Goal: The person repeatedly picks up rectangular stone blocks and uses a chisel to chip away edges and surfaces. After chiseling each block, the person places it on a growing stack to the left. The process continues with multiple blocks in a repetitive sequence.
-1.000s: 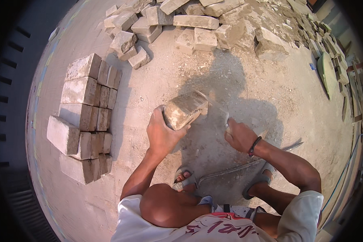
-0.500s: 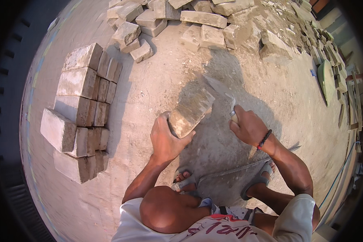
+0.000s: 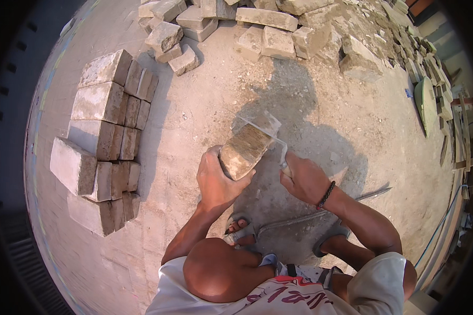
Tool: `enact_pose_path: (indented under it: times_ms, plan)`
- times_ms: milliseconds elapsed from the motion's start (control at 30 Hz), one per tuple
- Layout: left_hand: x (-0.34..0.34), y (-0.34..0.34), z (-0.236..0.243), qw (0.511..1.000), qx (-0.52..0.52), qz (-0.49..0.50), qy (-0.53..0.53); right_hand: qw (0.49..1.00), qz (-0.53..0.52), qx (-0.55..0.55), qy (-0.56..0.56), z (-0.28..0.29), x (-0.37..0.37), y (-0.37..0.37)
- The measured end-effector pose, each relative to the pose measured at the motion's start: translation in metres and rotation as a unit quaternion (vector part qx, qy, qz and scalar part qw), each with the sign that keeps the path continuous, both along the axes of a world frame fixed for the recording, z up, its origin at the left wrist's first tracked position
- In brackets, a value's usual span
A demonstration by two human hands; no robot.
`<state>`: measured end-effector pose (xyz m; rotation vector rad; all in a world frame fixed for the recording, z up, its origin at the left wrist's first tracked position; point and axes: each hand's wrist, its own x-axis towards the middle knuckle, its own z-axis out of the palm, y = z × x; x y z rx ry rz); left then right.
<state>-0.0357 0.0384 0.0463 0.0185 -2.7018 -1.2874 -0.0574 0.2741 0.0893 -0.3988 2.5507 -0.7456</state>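
Note:
A worn, dirt-crusted brick [image 3: 240, 152] is tilted up off the ground in front of me. My left hand [image 3: 216, 178] is closed around its near end, thumb on one side and fingers on the other. The handle of a trowel [image 3: 284, 154] sits in the closed grip of my right hand [image 3: 309, 181]. Its thin blade, seen nearly edge-on, lies across the far end of the brick. Whether the blade presses on the brick or is just above it is hard to tell because of motion blur.
To the left rises a neat stack of bricks [image 3: 104, 102]. A loose heap of bricks [image 3: 267, 19] spreads along the far side, with rubble on its right. A long thin bar [image 3: 299, 219] lies by my sandalled feet [image 3: 240, 231]. A greenish rounded panel [image 3: 425, 105] leans at the right.
My right hand has moved left and slightly nearer to me, bringing the trowel blade from beyond the brick's far end onto or over it. The left hand and brick have barely moved.

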Motion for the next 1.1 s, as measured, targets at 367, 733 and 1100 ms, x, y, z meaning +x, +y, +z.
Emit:
enact_pose_path:
  times_ms: [367, 733, 1100]
  plan:
    - [-0.009, 0.008, 0.006, 1.0, 0.001, 0.009, 0.019, 0.999, 0.016, -0.041, 0.017, 0.067, 0.03, -0.011]
    - [-0.006, 0.007, 0.004, 1.0, -0.006, -0.002, -0.013, 0.997, 0.046, -0.056, 0.005, 0.063, 0.045, -0.018]
    - [-0.012, 0.008, 0.013, 1.0, -0.026, 0.011, -0.002, 0.999, -0.006, -0.028, 0.045, 0.064, 0.027, -0.005]
